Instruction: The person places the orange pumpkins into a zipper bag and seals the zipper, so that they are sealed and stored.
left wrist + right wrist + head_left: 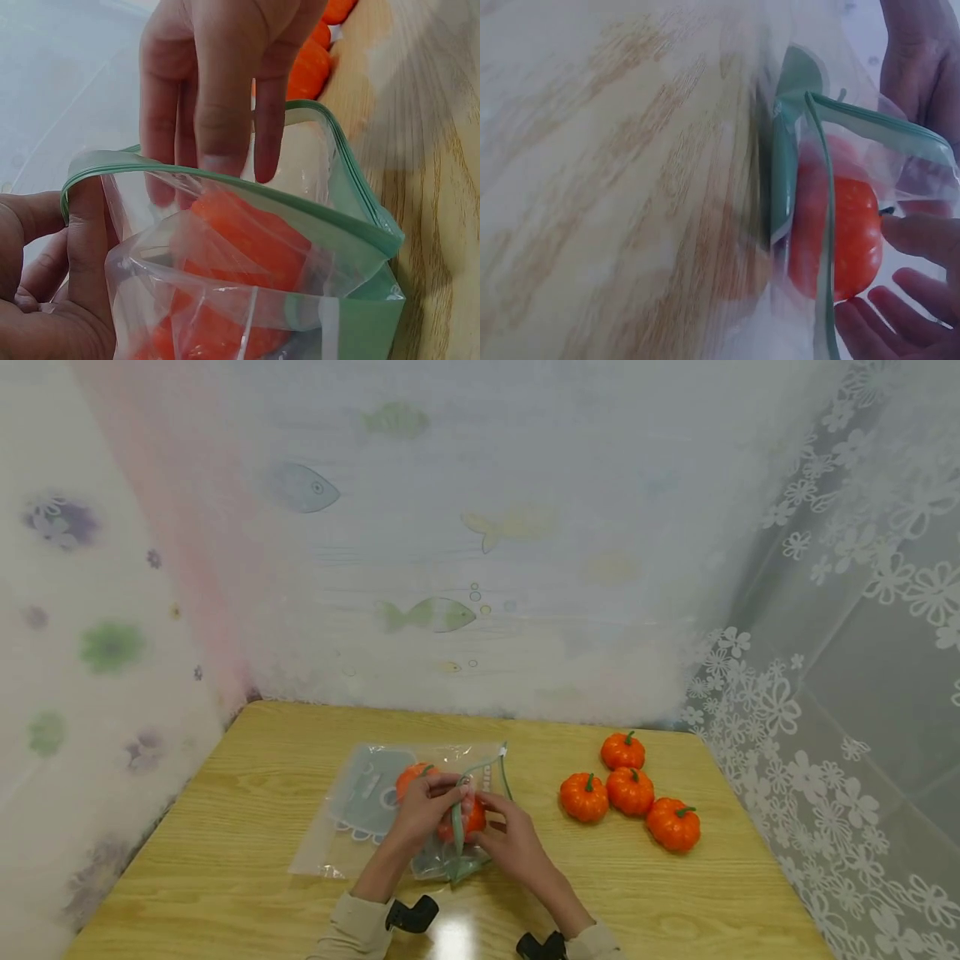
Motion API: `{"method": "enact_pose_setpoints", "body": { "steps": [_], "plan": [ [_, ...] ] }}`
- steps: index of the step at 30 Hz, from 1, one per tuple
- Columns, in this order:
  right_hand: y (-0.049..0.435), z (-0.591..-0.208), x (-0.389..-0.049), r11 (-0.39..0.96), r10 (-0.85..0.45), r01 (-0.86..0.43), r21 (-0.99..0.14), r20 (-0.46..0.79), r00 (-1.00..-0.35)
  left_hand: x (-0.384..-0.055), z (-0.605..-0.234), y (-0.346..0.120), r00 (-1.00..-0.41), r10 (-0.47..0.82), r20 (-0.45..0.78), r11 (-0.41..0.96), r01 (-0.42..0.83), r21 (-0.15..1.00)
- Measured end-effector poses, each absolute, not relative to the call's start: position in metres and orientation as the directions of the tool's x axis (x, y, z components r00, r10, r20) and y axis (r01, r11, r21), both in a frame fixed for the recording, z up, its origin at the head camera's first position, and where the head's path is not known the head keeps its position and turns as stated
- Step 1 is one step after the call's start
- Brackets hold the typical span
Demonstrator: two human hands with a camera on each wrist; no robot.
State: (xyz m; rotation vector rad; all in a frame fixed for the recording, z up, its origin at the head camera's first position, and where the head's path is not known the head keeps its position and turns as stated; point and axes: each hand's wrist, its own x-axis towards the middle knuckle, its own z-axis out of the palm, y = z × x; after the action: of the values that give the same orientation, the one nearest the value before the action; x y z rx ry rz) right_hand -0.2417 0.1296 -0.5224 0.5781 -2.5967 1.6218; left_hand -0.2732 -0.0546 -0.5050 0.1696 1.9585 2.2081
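A clear zip bag (333, 852) with a green zip edge lies on the table, its mouth spread towards the right. My left hand (423, 814) pinches the rim of the mouth. My right hand (517, 843) reaches into the opening with fairly straight fingers. Its fingertips touch or nearly touch an orange toy pumpkin (851, 232) just inside the mouth, and the thumb lies near the stem. Another pumpkin (412, 777) sits deeper in the bag, partly behind my left hand. In the left wrist view, plastic film covers much of the near pumpkin (240, 240).
Several more pumpkins (630, 791) with green stems stand grouped on the table right of the bag. The wooden table (247, 827) backs onto a pale curtain (525, 652) with fish prints. At the right hangs a white flower-patterned sheet (862, 760).
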Motion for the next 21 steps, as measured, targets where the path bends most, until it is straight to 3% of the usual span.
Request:
{"method": "enact_pose_setpoints", "body": {
  "steps": [9, 14, 21],
  "plan": [
    [0.142, -0.524, -0.238, 0.3, -0.075, -0.328, -0.896, 0.321, -0.944, -0.273, -0.505, -0.054, -0.973, 0.226, -0.039, -0.149, -0.075, 0.986],
    [0.152, -0.52, -0.237, 0.267, 0.04, -0.293, -0.918, 0.314, -0.948, -0.273, -0.505, -0.054, -0.971, 0.236, -0.045, -0.155, -0.084, 0.984],
    [0.174, -0.538, -0.242, 0.398, 0.125, -0.272, -0.876, 0.345, -0.93, -0.273, -0.506, -0.055, -0.969, 0.243, -0.048, -0.156, -0.088, 0.984]
  ]
}}
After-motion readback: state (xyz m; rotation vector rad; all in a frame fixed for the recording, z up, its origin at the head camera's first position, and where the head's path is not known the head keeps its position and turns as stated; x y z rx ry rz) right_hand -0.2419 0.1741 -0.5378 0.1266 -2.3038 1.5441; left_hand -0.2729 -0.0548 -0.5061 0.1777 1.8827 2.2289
